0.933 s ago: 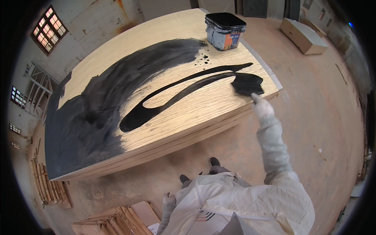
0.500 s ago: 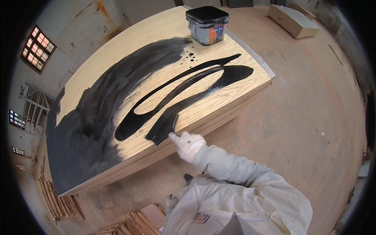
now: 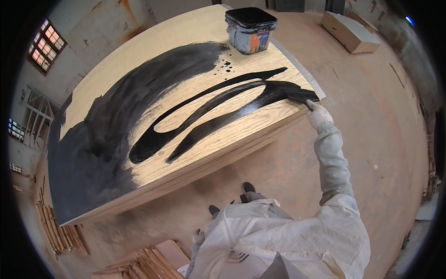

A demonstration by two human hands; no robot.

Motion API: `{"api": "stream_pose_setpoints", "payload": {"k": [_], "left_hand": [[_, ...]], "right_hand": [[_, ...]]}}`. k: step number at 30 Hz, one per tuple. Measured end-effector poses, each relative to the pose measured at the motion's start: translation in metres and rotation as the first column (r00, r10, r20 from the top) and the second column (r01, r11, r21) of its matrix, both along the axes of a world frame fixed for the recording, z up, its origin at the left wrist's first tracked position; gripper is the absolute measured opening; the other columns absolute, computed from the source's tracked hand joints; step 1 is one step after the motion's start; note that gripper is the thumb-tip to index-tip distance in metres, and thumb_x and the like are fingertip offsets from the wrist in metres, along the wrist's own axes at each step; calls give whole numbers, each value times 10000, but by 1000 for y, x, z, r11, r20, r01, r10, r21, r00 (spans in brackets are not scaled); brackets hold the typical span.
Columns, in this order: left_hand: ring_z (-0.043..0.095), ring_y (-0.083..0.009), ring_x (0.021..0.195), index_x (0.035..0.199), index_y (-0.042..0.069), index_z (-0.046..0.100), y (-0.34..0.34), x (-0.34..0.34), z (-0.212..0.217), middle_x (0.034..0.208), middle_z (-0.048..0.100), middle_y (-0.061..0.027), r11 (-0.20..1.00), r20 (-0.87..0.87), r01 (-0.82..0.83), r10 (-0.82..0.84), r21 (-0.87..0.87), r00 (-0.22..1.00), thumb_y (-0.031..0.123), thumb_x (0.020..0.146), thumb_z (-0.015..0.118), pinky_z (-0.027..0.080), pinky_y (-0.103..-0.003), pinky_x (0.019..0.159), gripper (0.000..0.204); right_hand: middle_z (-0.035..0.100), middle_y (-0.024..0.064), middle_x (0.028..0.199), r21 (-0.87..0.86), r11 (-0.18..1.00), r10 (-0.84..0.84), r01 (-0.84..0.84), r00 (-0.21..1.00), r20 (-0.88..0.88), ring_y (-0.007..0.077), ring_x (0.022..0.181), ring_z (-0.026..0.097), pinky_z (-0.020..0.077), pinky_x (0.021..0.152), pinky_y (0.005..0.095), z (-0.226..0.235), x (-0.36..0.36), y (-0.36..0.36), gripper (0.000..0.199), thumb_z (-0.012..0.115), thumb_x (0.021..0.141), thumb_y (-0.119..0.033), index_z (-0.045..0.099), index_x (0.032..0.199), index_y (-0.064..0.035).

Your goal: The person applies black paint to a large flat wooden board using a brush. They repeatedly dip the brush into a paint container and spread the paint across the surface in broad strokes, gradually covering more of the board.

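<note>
at the right-hand corner of a stack of wood-grained panels [image 3: 200, 151], gripping a black-coated brush [image 3: 302, 95] by its handle in the right hand [image 3: 319, 115], with the fingers closed firmly around it. touching the top panel with the brush head, right by the edge, at the end of a glossy black band. holding the left hand [image 3: 198, 235] low beside the body, well apart from the stack; cannot tell how far open to call its fingers, or whether holding anything. can see, on the same panel, looped black strokes [image 3: 151, 144], a scatter of black drops [image 3: 227, 65] and, farther left, a broad duller black coat [image 3: 93, 162]. just beyond the drops, can see a squarish black-smeared tub [image 3: 251, 37], upright near the far edge. on the floor [image 3: 385, 116] past it, can make out a long pale box [image 3: 349, 33].
</note>
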State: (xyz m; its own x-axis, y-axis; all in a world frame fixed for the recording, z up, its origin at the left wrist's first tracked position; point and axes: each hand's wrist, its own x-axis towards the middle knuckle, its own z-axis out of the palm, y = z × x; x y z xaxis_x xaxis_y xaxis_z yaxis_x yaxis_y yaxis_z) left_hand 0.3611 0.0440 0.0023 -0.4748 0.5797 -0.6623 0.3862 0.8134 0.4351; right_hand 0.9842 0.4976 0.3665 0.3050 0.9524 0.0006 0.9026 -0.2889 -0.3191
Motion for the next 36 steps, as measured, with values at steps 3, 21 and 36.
{"api": "stream_pose_setpoints", "payload": {"k": [3,21,36], "left_hand": [[649,-390,1272,1340,-11,657,-1,11,-6,1335,689,-247,998,51,-54,52,37,997,289,900,704,497,-453,1109,535],[640,-373,1271,1301,-6,685,-15,-15,38,1374,651,-221,991,-122,-135,135,13,983,261,897,648,496,-427,1113,485],[645,-384,1267,1300,-16,685,-104,-68,0,1323,685,-236,980,-73,-190,185,-66,980,250,890,659,489,-429,1116,489]], "right_hand": [[712,187,1283,-56,998,17,-17,1000,-6,351,1217,668,526,1031,430,7,-28,-27,508,589,949,-226,624,1455,-209],[666,182,829,-74,705,709,-705,700,88,347,658,704,581,620,484,23,-345,-160,520,614,966,-258,586,1464,-108],[725,265,858,-62,668,744,-742,666,41,422,801,737,591,738,535,14,-532,-135,482,565,984,-207,571,1454,-99]]}}
